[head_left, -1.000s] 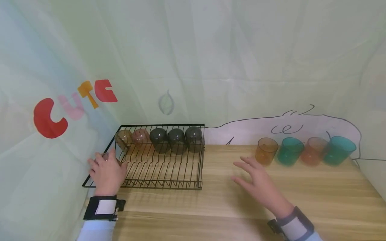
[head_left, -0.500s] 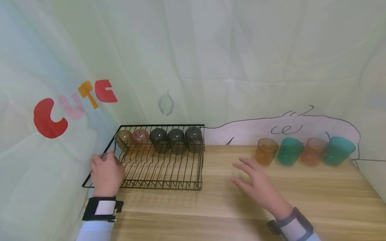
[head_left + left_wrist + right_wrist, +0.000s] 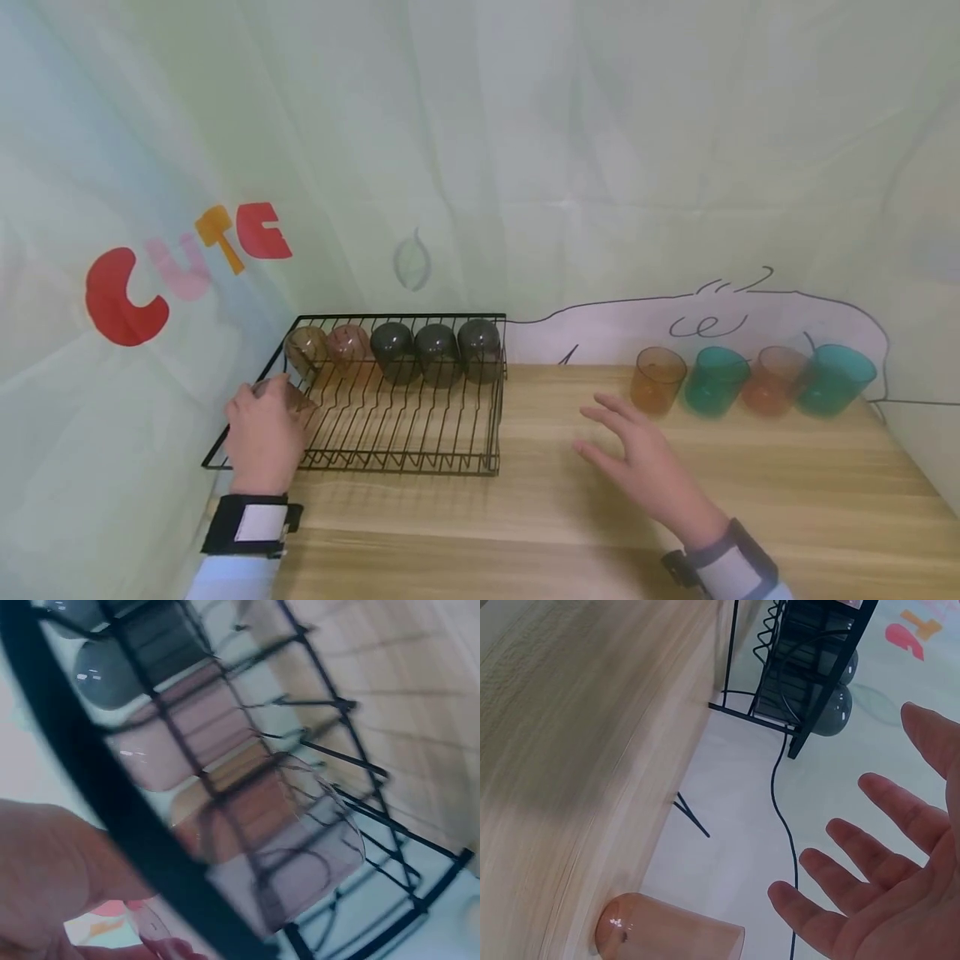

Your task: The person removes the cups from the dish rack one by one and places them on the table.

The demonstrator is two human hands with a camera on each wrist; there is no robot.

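At the front left corner of the black wire rack [image 3: 405,460], my left hand [image 3: 264,437] grips a clear pinkish cup [image 3: 300,402], mostly covered by the hand in the head view. Seen from the left wrist, the pinkish cup [image 3: 311,881] shows through the rack wires, with the thumb and fingers about its near end. My right hand [image 3: 641,462] is held over the wooden table with its fingers spread and relaxed, holding nothing. The right wrist view shows the same right hand [image 3: 885,877] with an amber cup [image 3: 667,930] below it.
Along the rack's back row stand upturned cups: an amber one [image 3: 306,346], a pink one [image 3: 348,343] and dark grey ones [image 3: 437,354]. To the right, an orange cup [image 3: 657,382], a teal cup [image 3: 716,383] and others stand upright by the back curtain [image 3: 600,167].
My left hand's spread fingers have drawn in around the pinkish cup, which now looks slightly tilted to the right. The right hand has hardly moved.
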